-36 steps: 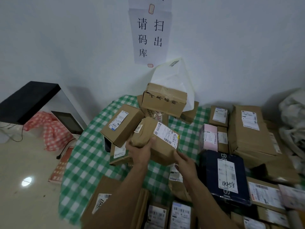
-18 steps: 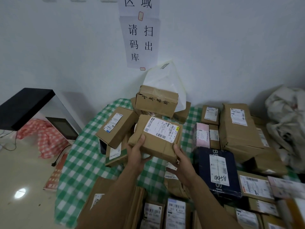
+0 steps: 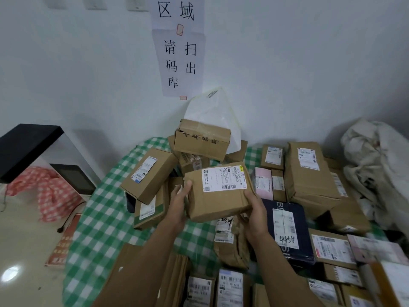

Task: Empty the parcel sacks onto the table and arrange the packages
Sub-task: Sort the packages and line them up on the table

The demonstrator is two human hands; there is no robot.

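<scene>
Head-worn wide-angle camera looks forward and down, close above the gripped box [image 3: 218, 196], the wall [image 3: 298, 63] beyond it.

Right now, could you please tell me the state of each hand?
Left hand: holding the left end of the labelled brown box.
Right hand: holding the right end of the same box.

A pale white wall [image 3: 309, 63] carries handwritten paper signs [image 3: 180, 60]. At left, a black-topped white cabinet [image 3: 28, 147] stands beside a red checked cloth [image 3: 51, 193] on glossy beige floor [image 3: 26, 240], which reflects a ceiling light [image 3: 10, 273].
</scene>
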